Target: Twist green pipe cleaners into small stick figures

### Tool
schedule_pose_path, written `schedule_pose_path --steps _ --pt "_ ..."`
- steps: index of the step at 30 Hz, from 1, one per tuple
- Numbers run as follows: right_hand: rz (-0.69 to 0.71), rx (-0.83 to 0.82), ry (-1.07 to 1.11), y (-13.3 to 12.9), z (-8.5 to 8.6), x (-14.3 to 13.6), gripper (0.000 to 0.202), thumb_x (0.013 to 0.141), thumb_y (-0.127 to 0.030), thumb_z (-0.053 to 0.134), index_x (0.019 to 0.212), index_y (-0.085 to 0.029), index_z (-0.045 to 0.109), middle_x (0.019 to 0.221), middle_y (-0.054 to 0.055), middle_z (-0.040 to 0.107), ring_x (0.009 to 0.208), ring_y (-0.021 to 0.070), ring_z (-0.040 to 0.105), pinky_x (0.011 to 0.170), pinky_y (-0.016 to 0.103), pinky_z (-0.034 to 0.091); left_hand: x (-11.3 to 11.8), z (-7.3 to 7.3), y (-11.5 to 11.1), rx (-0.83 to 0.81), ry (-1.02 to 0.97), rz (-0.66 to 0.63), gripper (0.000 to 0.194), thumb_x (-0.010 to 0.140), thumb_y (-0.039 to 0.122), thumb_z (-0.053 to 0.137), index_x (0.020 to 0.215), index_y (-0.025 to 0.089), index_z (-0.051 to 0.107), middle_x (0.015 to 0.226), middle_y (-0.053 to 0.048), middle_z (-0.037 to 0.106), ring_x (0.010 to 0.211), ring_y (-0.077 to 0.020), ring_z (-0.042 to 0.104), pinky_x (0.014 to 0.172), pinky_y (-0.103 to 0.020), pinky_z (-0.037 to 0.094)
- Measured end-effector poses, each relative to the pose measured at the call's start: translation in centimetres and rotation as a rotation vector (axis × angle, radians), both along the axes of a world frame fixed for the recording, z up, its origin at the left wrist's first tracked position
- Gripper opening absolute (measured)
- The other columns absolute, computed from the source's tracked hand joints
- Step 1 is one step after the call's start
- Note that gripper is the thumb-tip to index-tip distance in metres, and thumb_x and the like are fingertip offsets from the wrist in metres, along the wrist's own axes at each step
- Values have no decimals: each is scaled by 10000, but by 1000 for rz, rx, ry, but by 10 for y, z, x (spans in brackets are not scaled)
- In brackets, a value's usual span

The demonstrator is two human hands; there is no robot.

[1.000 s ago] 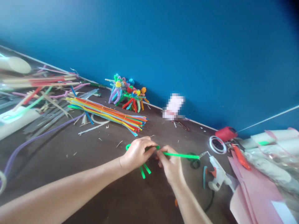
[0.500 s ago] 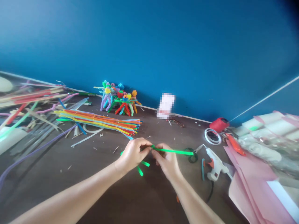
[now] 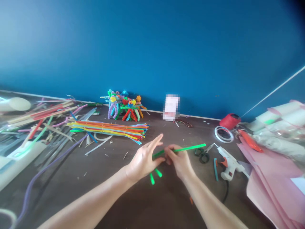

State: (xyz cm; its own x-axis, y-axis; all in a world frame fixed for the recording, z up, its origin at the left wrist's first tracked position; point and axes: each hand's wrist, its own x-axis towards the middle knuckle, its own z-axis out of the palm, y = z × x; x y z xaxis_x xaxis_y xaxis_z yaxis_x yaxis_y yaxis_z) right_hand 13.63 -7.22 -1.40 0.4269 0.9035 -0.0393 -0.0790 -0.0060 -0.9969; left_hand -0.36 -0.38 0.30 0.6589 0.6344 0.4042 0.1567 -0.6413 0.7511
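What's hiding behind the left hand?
Part of the green piece: two ends poke out below the left hand, and a stretch shows above its thumb. The hand covers the rest, so I can't see it.

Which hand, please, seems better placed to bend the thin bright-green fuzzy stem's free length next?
Probably the right hand: it pinches the green stem where its free length begins, while the left hand has outstretched fingers.

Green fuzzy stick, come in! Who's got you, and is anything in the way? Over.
Right hand pinching green stick. Left hand around it, thumb and index finger apart, grip partly hidden. Scissors lying right of the hands.
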Motion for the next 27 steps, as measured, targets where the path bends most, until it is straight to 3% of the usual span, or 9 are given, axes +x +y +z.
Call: schedule_pose_path --steps 2,5,8,11,17,21,24,27 --pt "-6 25 121 1 0 8 226 677 -357 642 627 -153 561 455 -52 504 338 44 387 358 173 306 -3 8 8 -64 -142 56 600 690 272 618 1238 174 393 1083 -86 581 991 -193 525 915 -339 363" --pt "66 56 235 0 3 19 238 647 -364 671 619 -151 567 438 -53 504 317 34 361 347 171 297 -5 16 24 -449 -330 152 384 795 373 471 1082 122 514 949 -104 611 823 -165 577 770 -304 438" --pt "182 68 274 -3 6 24 220 631 -352 687 634 -155 591 438 -44 517 321 40 375 329 167 268 -6 15 32 -865 -246 -5 364 748 399 540 972 114 563 865 -90 624 745 -151 587 702 -283 447" --pt "297 98 300 -7 8 23 206 627 -348 693 635 -162 605 423 -38 518 317 41 368 317 163 223 -5 12 26 -1134 -105 -181 392 730 437 549 980 136 559 849 -85 636 745 -164 598 640 -272 446" --pt "435 210 325 -11 9 26 149 624 -324 704 650 -186 654 416 -57 482 331 36 346 352 178 285 5 9 12 -1221 118 -454 480 687 546 535 755 81 634 677 -100 657 611 -160 604 567 -244 437" --pt "464 202 223 -10 5 31 112 637 -285 698 662 -178 674 522 -14 571 382 55 398 364 189 303 11 7 8 -1290 78 -623 352 614 399 675 749 76 641 662 -92 663 603 -170 613 597 -255 453" --pt "485 169 173 -8 4 33 115 662 -277 680 689 -165 677 543 1 588 418 69 437 383 191 304 13 3 5 -1354 7 -600 248 617 276 694 751 76 635 654 -81 659 578 -153 610 571 -237 452" --pt "465 139 192 -7 2 33 158 669 -302 672 730 -156 669 552 -4 581 407 58 426 386 188 292 15 -2 -1 -1419 -106 -465 185 610 231 699 701 96 613 611 -47 639 501 -121 579 513 -220 440"
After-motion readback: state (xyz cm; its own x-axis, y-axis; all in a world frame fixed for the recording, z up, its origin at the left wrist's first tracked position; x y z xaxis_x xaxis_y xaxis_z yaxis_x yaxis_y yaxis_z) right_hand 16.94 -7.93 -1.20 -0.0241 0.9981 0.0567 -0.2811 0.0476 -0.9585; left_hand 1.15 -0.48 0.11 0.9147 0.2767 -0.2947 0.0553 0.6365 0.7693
